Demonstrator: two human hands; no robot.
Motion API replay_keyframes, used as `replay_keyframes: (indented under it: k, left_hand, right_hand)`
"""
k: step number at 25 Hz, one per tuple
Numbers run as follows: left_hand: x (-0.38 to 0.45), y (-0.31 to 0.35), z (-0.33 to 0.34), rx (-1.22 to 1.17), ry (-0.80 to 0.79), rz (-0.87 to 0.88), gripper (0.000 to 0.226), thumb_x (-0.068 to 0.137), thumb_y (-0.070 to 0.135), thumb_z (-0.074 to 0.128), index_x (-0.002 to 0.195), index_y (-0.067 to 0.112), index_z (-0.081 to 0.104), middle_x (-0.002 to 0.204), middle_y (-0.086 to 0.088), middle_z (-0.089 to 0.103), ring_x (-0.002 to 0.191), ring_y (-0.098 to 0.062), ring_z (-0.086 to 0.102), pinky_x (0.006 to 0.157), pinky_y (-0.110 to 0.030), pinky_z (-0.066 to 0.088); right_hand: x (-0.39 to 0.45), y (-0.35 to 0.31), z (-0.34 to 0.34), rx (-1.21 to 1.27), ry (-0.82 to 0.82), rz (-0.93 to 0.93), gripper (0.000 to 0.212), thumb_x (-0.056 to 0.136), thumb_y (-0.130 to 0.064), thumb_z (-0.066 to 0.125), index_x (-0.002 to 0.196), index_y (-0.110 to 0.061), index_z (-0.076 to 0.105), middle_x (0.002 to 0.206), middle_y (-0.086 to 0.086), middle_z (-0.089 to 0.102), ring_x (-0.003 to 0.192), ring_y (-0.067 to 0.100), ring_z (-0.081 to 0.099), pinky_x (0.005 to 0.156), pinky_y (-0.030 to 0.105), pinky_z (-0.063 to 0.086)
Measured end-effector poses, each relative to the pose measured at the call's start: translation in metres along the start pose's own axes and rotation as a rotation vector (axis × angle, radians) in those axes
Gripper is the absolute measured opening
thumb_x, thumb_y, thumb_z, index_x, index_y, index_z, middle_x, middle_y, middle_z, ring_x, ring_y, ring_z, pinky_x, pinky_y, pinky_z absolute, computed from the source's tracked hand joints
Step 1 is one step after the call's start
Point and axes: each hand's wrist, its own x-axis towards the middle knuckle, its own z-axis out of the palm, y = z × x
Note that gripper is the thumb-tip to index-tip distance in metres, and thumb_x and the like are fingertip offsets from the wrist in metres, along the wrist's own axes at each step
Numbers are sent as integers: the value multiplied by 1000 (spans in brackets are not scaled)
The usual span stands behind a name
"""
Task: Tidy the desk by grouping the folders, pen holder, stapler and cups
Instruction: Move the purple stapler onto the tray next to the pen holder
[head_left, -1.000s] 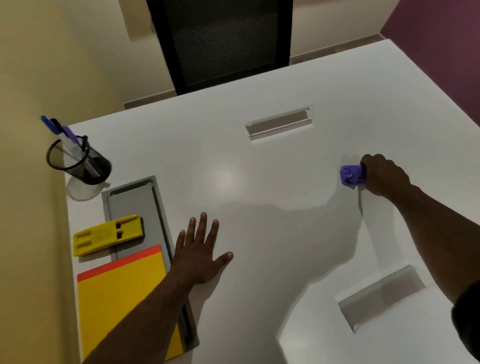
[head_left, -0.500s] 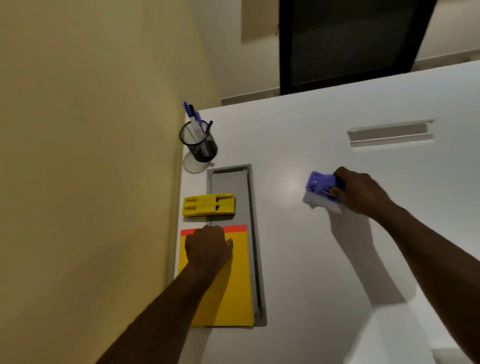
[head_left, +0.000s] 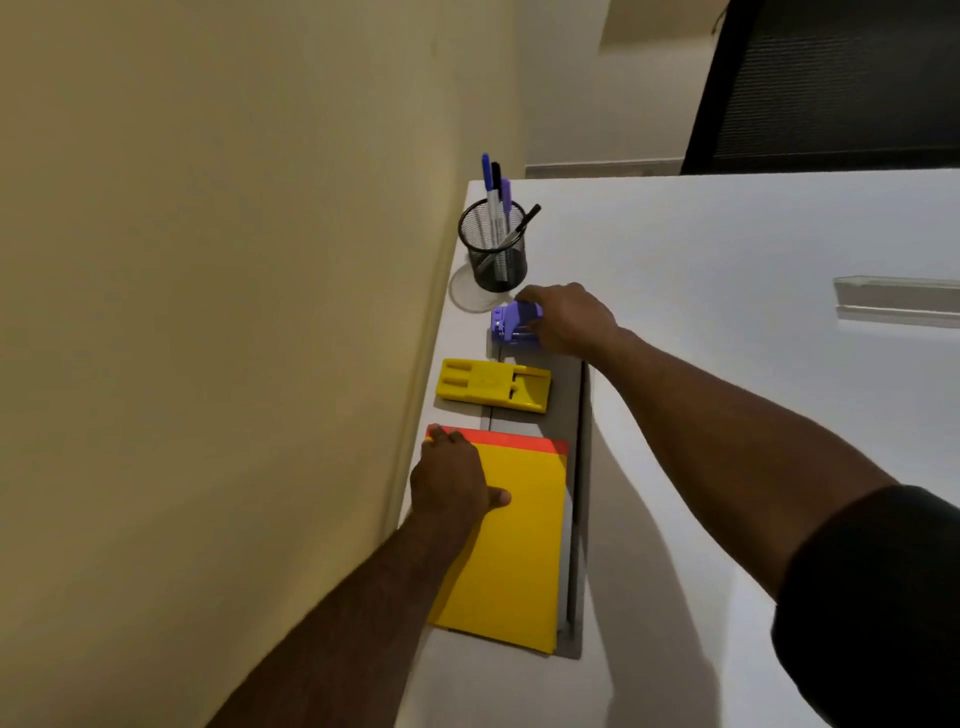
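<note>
white desk (head_left: 727, 249) against a yellow wall. right hand (head_left: 569, 319) closed around the purple stapler (head_left: 511, 325), just before the mesh pen holder (head_left: 498, 254). left hand (head_left: 449, 480) flat, fingers together, on the yellow folder (head_left: 519, 545); yellow tool (head_left: 493, 385) lies between stapler and folder.

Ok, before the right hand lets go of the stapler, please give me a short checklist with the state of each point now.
1. Stapler gripped by the right hand: ok.
2. Stapler resting fully on the desk: cannot tell, the hand hides its far end.
3. Stapler clear of the pen holder: ok, a small gap shows.
4. Stapler clear of the yellow punch: ok, they lie apart.
5. Left hand pressing on the yellow folder: ok, it lies flat on it.
6. Cups grouped with the rest: cannot tell, only a clear round shape behind the pen holder.
</note>
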Motion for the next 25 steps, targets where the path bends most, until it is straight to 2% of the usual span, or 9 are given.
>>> replay_keyframes:
  k: [2, 5, 9, 12, 14, 18, 21, 23, 25]
  left_hand:
    - [0, 2, 0, 23, 5, -8, 121, 73, 67, 64, 152, -5, 5, 161, -26, 7, 144, -36, 32, 98, -38, 50]
    - [2, 2, 3, 16, -8, -10, 119, 76, 65, 62, 152, -3, 1, 162, -24, 1, 148, -35, 21, 99, -39, 49]
    - [2, 2, 4, 15, -7, -12, 119, 76, 65, 62, 152, -2, -1, 162, -23, -1, 149, -35, 18, 101, -39, 48]
    - [3, 2, 4, 57, -6, -5, 119, 77, 66, 60, 152, -4, 0, 161, -25, 2, 148, -36, 21, 100, -38, 49]
    - [3, 3, 3, 92, 1, 0, 119, 77, 67, 60, 152, -5, 2, 161, -26, 4, 146, -37, 26, 98, -37, 50]
    - [2, 0, -2, 56, 0, -3, 119, 72, 70, 64, 150, -5, 14, 159, -27, 14, 136, -36, 44, 93, -37, 52]
    - [-5, -13, -6, -34, 8, 56, 107, 71, 68, 67, 145, -1, 31, 155, -23, 28, 128, -34, 51, 92, -40, 52]
    - [-17, -25, -8, -145, 26, 89, 87, 77, 62, 66, 138, 5, 42, 145, -17, 45, 123, -31, 53, 93, -42, 51]
    - [-35, -36, -5, -276, 78, 101, 77, 82, 57, 63, 140, 9, 44, 141, -13, 52, 125, -31, 53, 97, -43, 49]
  right_hand:
    - [16, -11, 8, -43, -33, -15, 49, 84, -20, 64, 130, -27, 49, 124, 14, 61, 110, 33, 57, 85, 43, 52]
    - [33, -22, 17, -106, -46, -17, 49, 84, -21, 66, 130, -26, 49, 124, 14, 59, 110, 32, 57, 85, 41, 50]
    - [39, -28, 22, -94, -10, 12, 50, 86, -21, 63, 133, -27, 48, 126, 15, 59, 111, 33, 57, 85, 43, 50]
    - [21, -23, 23, -81, 79, 38, 54, 90, -31, 59, 140, -26, 40, 130, 15, 58, 118, 33, 51, 89, 45, 47]
    - [-6, -15, 22, -25, 234, 74, 54, 90, -37, 57, 139, -22, 42, 131, 13, 59, 120, 33, 50, 91, 46, 45]
    - [-97, -3, 32, 247, 502, 159, 41, 91, -34, 57, 128, -17, 55, 124, 10, 64, 114, 28, 53, 91, 41, 44]
    - [-178, -10, 55, 351, 519, 173, 35, 91, -30, 59, 122, -12, 61, 121, 9, 67, 112, 24, 57, 90, 29, 40]
    - [-226, -15, 72, 353, 485, 179, 32, 91, -30, 59, 118, -13, 63, 116, 7, 69, 105, 22, 61, 85, 27, 41]
    - [-265, -18, 91, 352, 408, 186, 28, 92, -31, 58, 115, -16, 64, 110, 4, 71, 96, 16, 61, 77, 23, 42]
